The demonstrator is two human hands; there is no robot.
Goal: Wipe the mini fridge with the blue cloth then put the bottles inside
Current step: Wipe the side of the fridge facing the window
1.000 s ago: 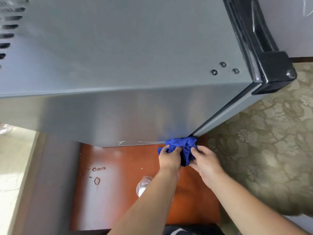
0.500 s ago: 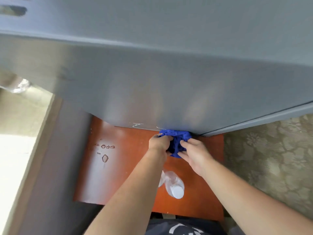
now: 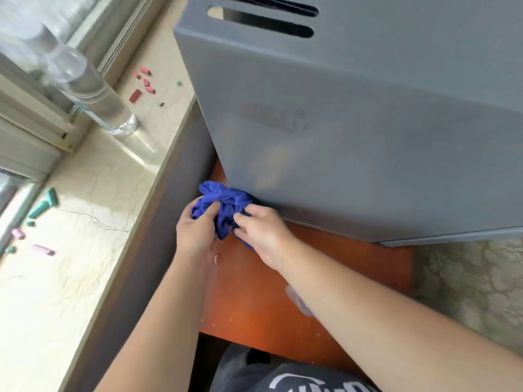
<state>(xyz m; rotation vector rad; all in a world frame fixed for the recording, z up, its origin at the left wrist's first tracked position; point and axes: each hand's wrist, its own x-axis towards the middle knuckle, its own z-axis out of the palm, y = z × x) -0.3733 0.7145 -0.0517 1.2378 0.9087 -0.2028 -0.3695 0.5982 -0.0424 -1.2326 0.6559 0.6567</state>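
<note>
A grey mini fridge [image 3: 353, 123] stands on a reddish-brown wooden stand [image 3: 260, 301], its side panel facing me. The bunched blue cloth [image 3: 223, 202] presses against the fridge's lower left corner. My left hand [image 3: 195, 233] and my right hand [image 3: 263, 236] both grip the cloth. A clear plastic bottle [image 3: 87, 89] stands on the windowsill at the upper left. Part of another clear bottle [image 3: 300, 302] shows on the stand, mostly hidden under my right forearm.
A pale marble windowsill [image 3: 85, 222] runs along the left, with small red [image 3: 135, 96], teal [image 3: 44, 206] and pink [image 3: 42, 249] pieces scattered on it. Vent slots [image 3: 263, 22] cut the fridge's top rear. Patterned carpet [image 3: 475, 284] lies at the right.
My view has swung left, bringing the windowsill and its bottle into sight. Both hands have slid the cloth left along the fridge's bottom edge to its rear corner.
</note>
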